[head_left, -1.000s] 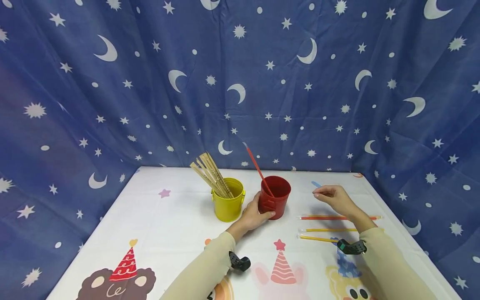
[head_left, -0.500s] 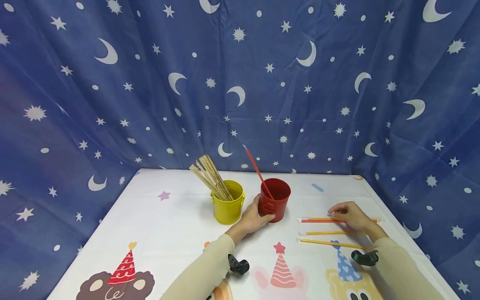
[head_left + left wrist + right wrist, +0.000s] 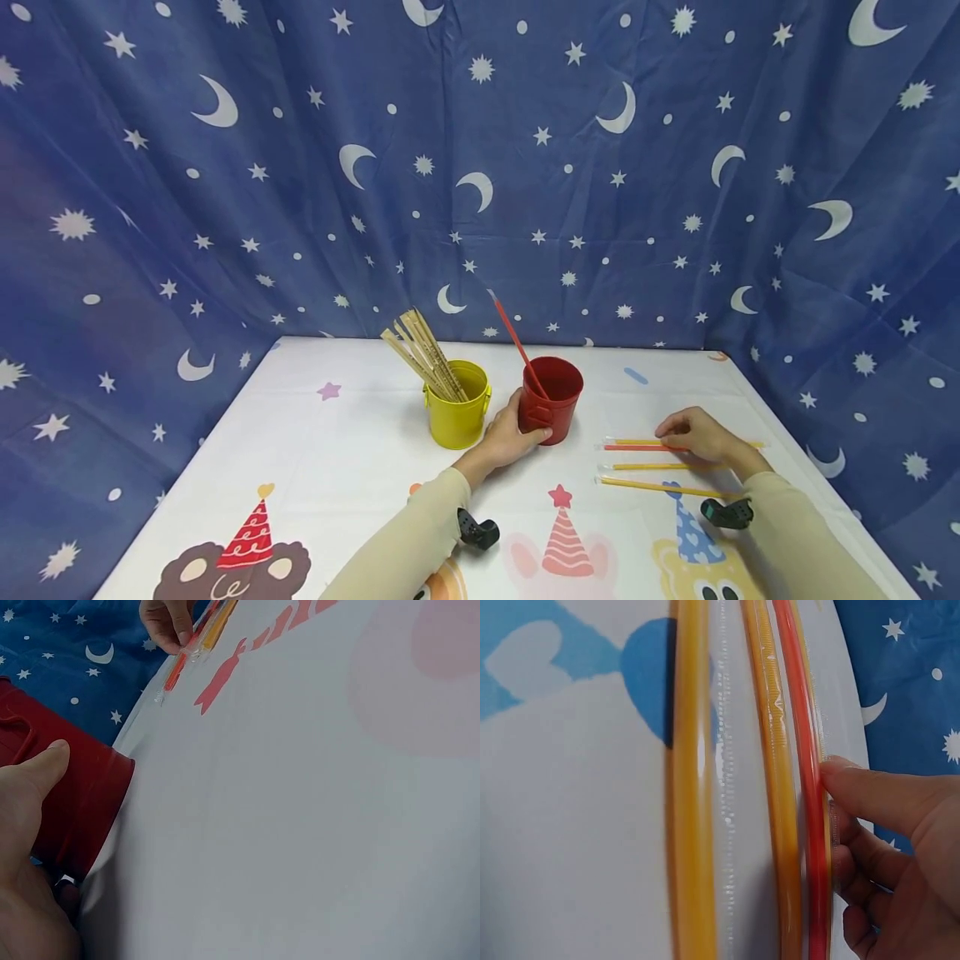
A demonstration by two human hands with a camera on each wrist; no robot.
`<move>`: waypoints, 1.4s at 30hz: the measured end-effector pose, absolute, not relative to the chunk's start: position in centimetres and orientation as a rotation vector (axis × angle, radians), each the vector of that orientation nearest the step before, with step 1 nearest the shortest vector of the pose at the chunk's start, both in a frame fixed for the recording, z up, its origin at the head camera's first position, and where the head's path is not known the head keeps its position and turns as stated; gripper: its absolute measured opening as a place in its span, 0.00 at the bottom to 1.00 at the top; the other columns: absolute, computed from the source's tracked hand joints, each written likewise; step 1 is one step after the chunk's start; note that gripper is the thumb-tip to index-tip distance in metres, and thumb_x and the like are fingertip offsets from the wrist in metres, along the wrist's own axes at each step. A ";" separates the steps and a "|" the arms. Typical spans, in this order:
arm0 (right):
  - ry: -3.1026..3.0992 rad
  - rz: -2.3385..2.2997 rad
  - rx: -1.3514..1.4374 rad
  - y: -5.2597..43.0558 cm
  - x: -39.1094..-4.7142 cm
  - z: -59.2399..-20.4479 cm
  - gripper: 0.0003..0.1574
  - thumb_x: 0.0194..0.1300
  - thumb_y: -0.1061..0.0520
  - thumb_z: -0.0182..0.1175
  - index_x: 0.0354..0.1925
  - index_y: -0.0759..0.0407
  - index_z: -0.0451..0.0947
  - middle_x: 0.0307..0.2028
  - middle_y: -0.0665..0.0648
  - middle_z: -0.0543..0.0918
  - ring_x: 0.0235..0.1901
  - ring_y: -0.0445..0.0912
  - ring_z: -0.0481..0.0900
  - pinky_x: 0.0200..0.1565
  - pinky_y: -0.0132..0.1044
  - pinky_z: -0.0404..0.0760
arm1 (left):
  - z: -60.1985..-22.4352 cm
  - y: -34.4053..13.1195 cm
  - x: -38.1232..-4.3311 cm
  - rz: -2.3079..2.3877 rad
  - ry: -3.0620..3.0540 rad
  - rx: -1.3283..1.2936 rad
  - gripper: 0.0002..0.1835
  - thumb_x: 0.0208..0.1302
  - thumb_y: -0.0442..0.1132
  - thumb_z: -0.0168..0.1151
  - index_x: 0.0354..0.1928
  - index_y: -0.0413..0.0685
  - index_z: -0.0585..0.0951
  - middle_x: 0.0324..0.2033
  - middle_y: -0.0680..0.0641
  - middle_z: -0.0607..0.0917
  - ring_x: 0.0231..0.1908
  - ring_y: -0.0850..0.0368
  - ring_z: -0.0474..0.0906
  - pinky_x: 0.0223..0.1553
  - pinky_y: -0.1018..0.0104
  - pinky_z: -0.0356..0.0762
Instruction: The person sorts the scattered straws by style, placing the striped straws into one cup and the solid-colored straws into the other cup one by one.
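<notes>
My left hand (image 3: 512,432) grips the side of a small red bucket (image 3: 553,412), its thumb across the front near the base in the left wrist view. A red straw (image 3: 513,331) in a clear wrapper leans up out of the bucket. On the right, my right hand (image 3: 697,435) pinches the wrapper edge of a lying red straw (image 3: 808,772), thumb on the near side and fingers behind. A yellow straw (image 3: 626,442) lies just beyond it. Two more wrapped yellow straws, the middle straw (image 3: 660,467) and the front straw (image 3: 652,485), lie nearer.
A yellow bucket (image 3: 457,417) left of the red one holds several paper-wrapped sticks (image 3: 426,354). The white tablecloth (image 3: 337,442) bears printed cartoon animals in party hats. A blue curtain (image 3: 480,208) with moons and stars hangs behind the table.
My right hand has come down from beyond the straws to the red straw, which has shifted slightly toward the front. The left hand keeps its grip on the red bucket.
</notes>
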State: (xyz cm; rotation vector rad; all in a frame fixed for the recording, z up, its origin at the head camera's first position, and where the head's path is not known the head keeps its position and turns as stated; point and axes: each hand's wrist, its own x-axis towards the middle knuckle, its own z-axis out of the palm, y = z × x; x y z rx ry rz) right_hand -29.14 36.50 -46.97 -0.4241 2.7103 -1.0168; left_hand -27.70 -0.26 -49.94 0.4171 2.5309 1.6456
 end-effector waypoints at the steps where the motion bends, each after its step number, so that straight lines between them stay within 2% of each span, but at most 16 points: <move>1: 2.698 -1.024 -0.433 36.6 -29.2 -47.0 0.09 0.63 0.68 0.63 0.41 0.72 0.85 0.33 0.59 0.85 0.28 0.38 0.71 0.28 0.28 0.72 | -49.9 -0.2 -27.7 1.636 2.539 0.418 0.43 0.62 0.49 0.69 0.76 0.54 0.60 0.68 0.46 0.75 0.68 0.46 0.71 0.72 0.44 0.68; 6: 2.667 -1.023 -0.422 36.8 -29.1 -46.9 0.08 0.64 0.66 0.64 0.40 0.72 0.85 0.32 0.58 0.84 0.28 0.39 0.72 0.28 0.29 0.72 | -50.0 -0.1 -27.9 1.629 2.545 0.428 0.43 0.62 0.48 0.69 0.76 0.53 0.60 0.68 0.46 0.75 0.68 0.47 0.71 0.72 0.44 0.69; 11: 2.702 -0.972 -0.329 36.8 -29.2 -46.4 0.08 0.65 0.63 0.65 0.41 0.68 0.87 0.35 0.57 0.86 0.34 0.43 0.75 0.35 0.27 0.74 | -50.0 0.0 -28.0 1.635 2.538 0.437 0.42 0.62 0.49 0.70 0.75 0.55 0.61 0.68 0.47 0.76 0.68 0.47 0.71 0.72 0.44 0.69; 16: 2.744 -0.973 -0.299 36.7 -29.5 -45.8 0.09 0.67 0.62 0.64 0.42 0.67 0.87 0.39 0.59 0.88 0.35 0.43 0.77 0.35 0.27 0.77 | -50.1 0.0 -27.9 1.647 2.533 0.434 0.43 0.61 0.49 0.70 0.76 0.54 0.60 0.68 0.46 0.76 0.68 0.47 0.71 0.72 0.44 0.69; 24: 2.800 -1.035 -0.276 36.2 -29.3 -43.4 0.17 0.70 0.56 0.64 0.48 0.69 0.85 0.46 0.64 0.88 0.41 0.40 0.81 0.42 0.28 0.82 | -50.1 -0.1 -27.6 1.633 2.545 0.424 0.43 0.61 0.49 0.70 0.76 0.55 0.60 0.67 0.46 0.76 0.67 0.46 0.72 0.70 0.44 0.70; 30: 2.763 -1.146 -0.214 35.3 -29.6 -41.1 0.25 0.71 0.47 0.63 0.55 0.66 0.83 0.50 0.61 0.87 0.43 0.36 0.78 0.44 0.30 0.79 | -50.1 -0.2 -27.6 1.652 2.514 0.408 0.43 0.62 0.49 0.70 0.76 0.56 0.60 0.68 0.47 0.76 0.67 0.47 0.71 0.71 0.45 0.70; 34: 2.730 -1.240 -0.258 34.5 -29.6 -39.8 0.27 0.72 0.47 0.62 0.57 0.67 0.81 0.50 0.55 0.87 0.43 0.32 0.78 0.47 0.30 0.78 | -50.0 -0.2 -27.7 1.660 2.522 0.423 0.42 0.61 0.49 0.70 0.75 0.56 0.61 0.67 0.48 0.76 0.67 0.48 0.72 0.71 0.46 0.71; 39: 2.681 -1.325 -0.294 33.3 -29.5 -38.3 0.28 0.73 0.46 0.60 0.58 0.66 0.80 0.45 0.38 0.84 0.45 0.28 0.77 0.54 0.36 0.75 | -50.0 -0.3 -27.7 1.673 2.525 0.433 0.42 0.61 0.48 0.70 0.74 0.55 0.62 0.66 0.47 0.77 0.67 0.47 0.72 0.71 0.44 0.70; 42: 2.661 -1.369 -0.334 32.6 -29.4 -37.6 0.27 0.74 0.47 0.59 0.59 0.67 0.79 0.44 0.34 0.84 0.45 0.27 0.77 0.56 0.35 0.74 | -50.0 -0.2 -27.7 1.672 2.529 0.429 0.42 0.61 0.48 0.70 0.75 0.54 0.62 0.66 0.46 0.77 0.67 0.46 0.72 0.70 0.43 0.70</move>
